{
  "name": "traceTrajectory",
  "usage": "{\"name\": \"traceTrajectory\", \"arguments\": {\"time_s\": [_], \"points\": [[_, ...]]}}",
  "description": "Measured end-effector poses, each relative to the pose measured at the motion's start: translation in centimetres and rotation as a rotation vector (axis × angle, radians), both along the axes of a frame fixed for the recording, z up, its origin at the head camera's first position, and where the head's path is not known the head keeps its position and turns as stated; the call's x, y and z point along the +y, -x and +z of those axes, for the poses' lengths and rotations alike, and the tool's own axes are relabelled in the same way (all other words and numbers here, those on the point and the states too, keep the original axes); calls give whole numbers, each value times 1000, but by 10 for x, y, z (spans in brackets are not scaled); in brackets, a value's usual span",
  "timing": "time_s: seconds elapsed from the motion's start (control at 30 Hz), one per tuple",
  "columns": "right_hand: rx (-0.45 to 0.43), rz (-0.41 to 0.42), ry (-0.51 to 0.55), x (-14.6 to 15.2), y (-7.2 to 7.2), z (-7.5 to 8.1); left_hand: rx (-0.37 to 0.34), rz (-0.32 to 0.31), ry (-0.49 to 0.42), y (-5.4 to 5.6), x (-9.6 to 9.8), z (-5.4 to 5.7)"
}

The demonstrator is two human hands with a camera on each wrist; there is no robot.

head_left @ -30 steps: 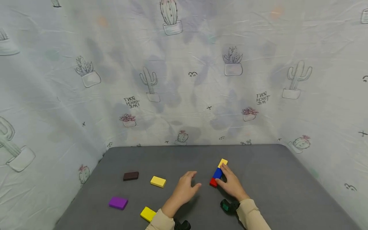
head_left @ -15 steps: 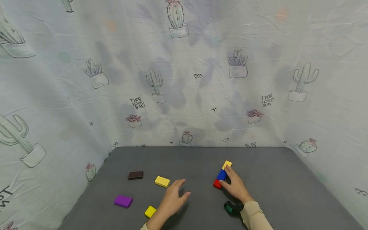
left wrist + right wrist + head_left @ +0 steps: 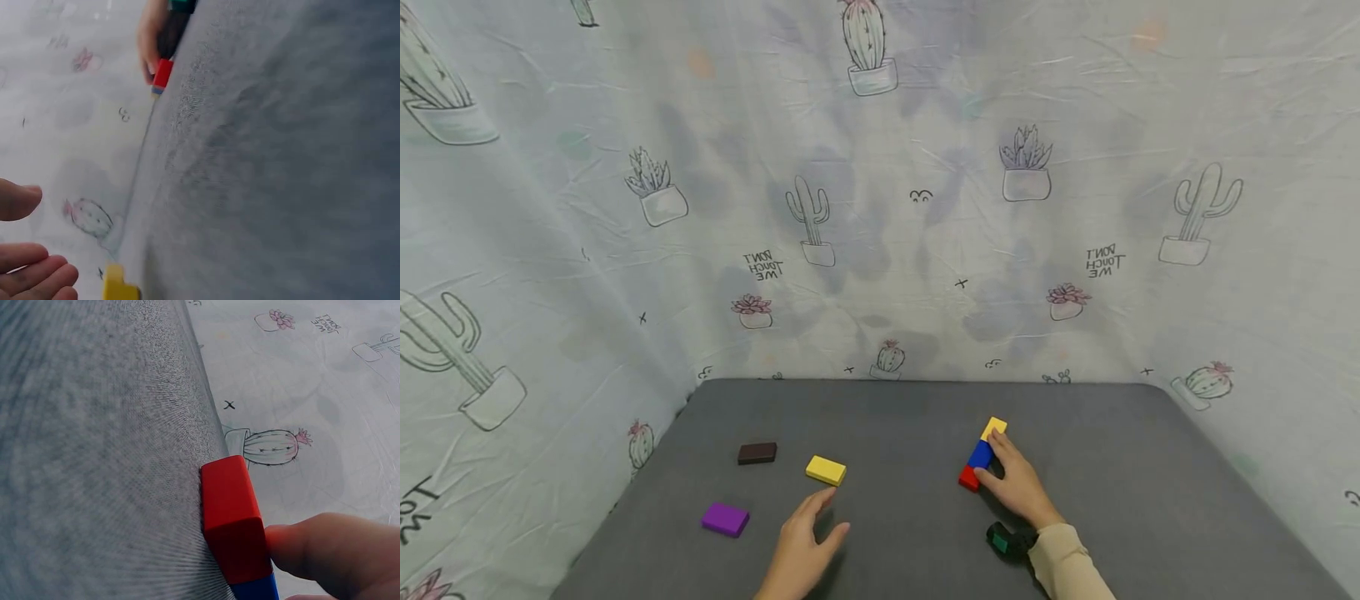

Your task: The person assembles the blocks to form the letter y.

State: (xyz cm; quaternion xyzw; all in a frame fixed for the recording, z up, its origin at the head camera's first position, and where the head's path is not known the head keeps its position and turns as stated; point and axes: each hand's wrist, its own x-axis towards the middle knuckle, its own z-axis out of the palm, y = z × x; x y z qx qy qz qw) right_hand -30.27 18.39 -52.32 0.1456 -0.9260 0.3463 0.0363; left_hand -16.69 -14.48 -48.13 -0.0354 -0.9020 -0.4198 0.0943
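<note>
A red block (image 3: pixel 969 477), a blue block (image 3: pixel 980 455) and a yellow block (image 3: pixel 995 427) form a slanting row on the grey table. My right hand (image 3: pixel 1018 483) rests along the row's right side, thumb at the red block and fingertips at the yellow one. In the right wrist view, the thumb touches the red block (image 3: pixel 231 500), with part of the blue block (image 3: pixel 257 589) below it. My left hand (image 3: pixel 801 546) holds nothing, thumb and fingers apart. Just beyond its fingertips lies a pale yellow block (image 3: pixel 826 471).
A dark brown block (image 3: pixel 757 453) and a purple block (image 3: pixel 726 519) lie left on the grey table (image 3: pixel 910 533). A cactus-print curtain (image 3: pixel 895 250) hangs behind the table's far edge. A black device (image 3: pixel 1009 542) sits at the right wrist.
My left hand has moved left and toward me, now covering the bright yellow block near it. The right hand stays at the row. The head view has shifted slightly.
</note>
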Motion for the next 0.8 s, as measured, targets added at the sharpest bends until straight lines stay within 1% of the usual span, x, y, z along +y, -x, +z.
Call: {"name": "traceTrajectory", "arguments": {"time_s": [0.13,0.23,0.3,0.37,0.43,0.5,0.67,0.8], "points": [[-3,-4,10,-1,0,0,-36,59,-58,-10,-12,-4],[0,-5,6,-1,-1,-1,-63,118,-105,-15,-20,-5],[0,-6,6,-1,-1,-1,-85,150,-106,-16,-25,-5],[-2,-7,3,-1,-1,-1,-112,169,-98,-16,-30,-5],[-8,-10,5,0,-1,-1,-142,171,-71,-16,-34,-7],[-13,-13,8,0,-2,-1,-171,153,-43,-16,-37,-9],[-21,-16,6,-1,-2,1,-198,100,18,-17,-41,-14],[-21,-15,8,-1,-2,1,-213,96,48,-18,-43,-16]]}}
